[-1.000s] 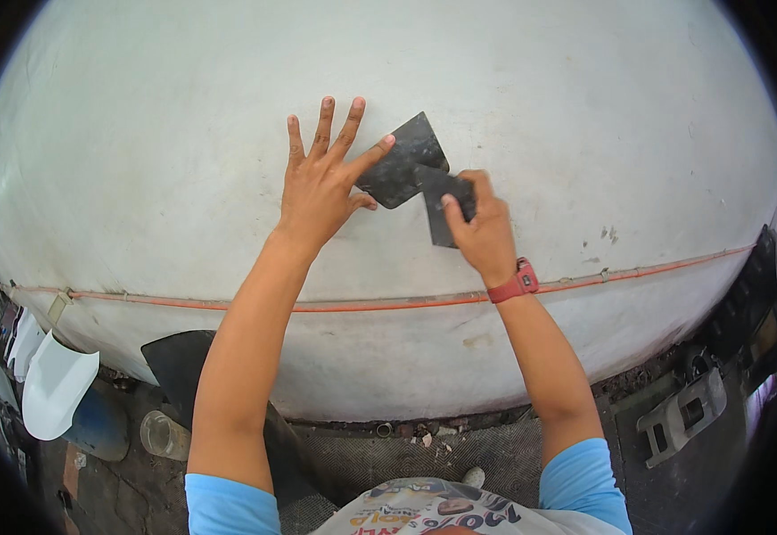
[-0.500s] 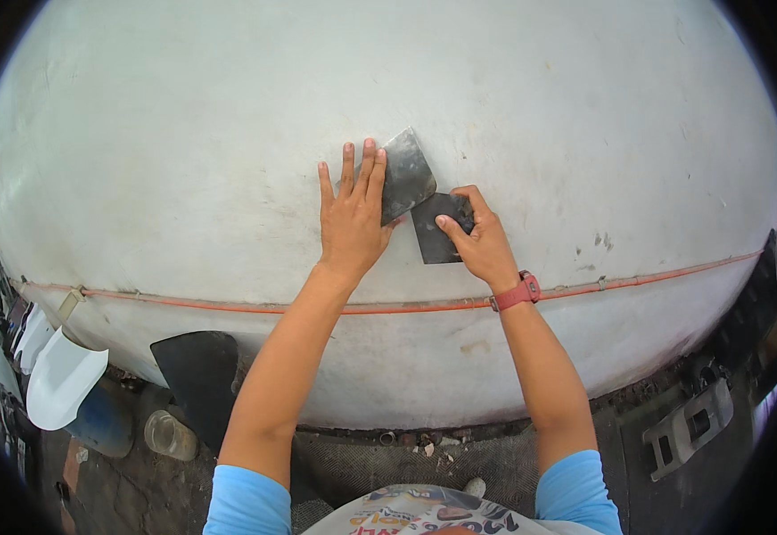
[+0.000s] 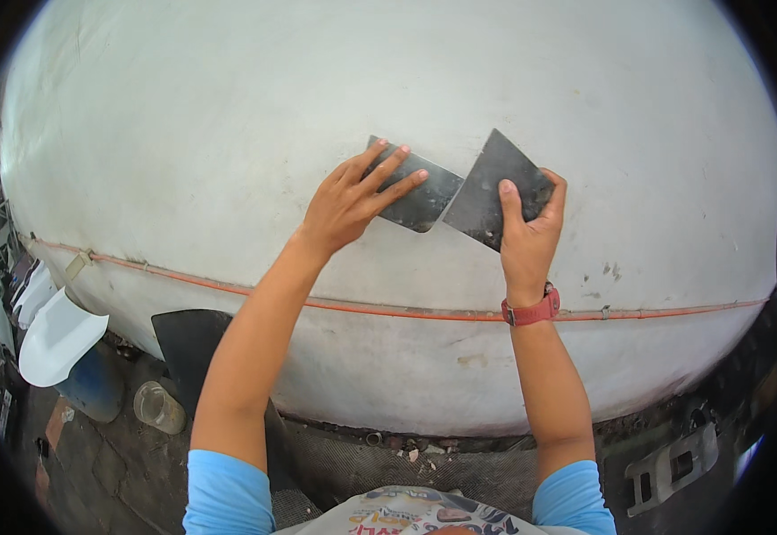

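My left hand (image 3: 349, 198) holds a dark grey flat rectangular plate (image 3: 428, 198), its fingers spread over the top face and its thumb hidden. In my right hand (image 3: 533, 234) is a second dark plate (image 3: 493, 194), gripped at its right edge with the thumb lying on top. The two plates meet edge to edge near the middle of the view, the right one tilted with a corner pointing up. Both are held in front of a large pale grey-white wall (image 3: 228, 160) that bears scuffs and smudges. What the plates are made of I cannot tell.
An orange pipe (image 3: 379, 310) runs along the wall below my hands. At the lower left are a white curved panel (image 3: 60, 343), a blue drum (image 3: 94, 388), a clear container (image 3: 158, 408) and a black panel (image 3: 189, 348). A grey frame-like part (image 3: 674, 470) lies at the lower right.
My right hand has moved right and its plate has turned, one corner now pointing up. My left hand has tilted, swinging its plate from upright-leaning to pointing right and slightly down.
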The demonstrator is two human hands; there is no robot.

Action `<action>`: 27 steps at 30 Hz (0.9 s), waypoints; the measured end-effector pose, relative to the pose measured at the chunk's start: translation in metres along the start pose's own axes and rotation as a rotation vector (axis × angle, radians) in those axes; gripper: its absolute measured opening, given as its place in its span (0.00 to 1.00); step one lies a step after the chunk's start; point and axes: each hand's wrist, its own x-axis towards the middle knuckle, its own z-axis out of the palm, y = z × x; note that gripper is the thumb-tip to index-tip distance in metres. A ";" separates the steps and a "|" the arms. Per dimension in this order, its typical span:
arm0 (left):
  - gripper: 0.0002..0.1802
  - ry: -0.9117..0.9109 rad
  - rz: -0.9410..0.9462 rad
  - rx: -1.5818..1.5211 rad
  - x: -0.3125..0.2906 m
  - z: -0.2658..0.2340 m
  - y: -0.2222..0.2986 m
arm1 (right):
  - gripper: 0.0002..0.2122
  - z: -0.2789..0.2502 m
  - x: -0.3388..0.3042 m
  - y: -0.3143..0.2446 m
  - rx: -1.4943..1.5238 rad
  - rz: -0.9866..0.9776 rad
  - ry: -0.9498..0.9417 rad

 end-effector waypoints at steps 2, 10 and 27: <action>0.55 -0.032 0.110 0.006 0.002 0.011 -0.015 | 0.16 0.010 0.002 0.004 -0.039 -0.013 -0.071; 0.45 -0.088 0.002 -0.047 -0.004 0.013 -0.009 | 0.14 0.016 -0.009 0.040 -0.238 -0.003 -0.264; 0.40 0.098 -0.377 -0.110 -0.046 0.044 0.000 | 0.13 0.093 0.019 0.009 -0.409 -0.328 -0.444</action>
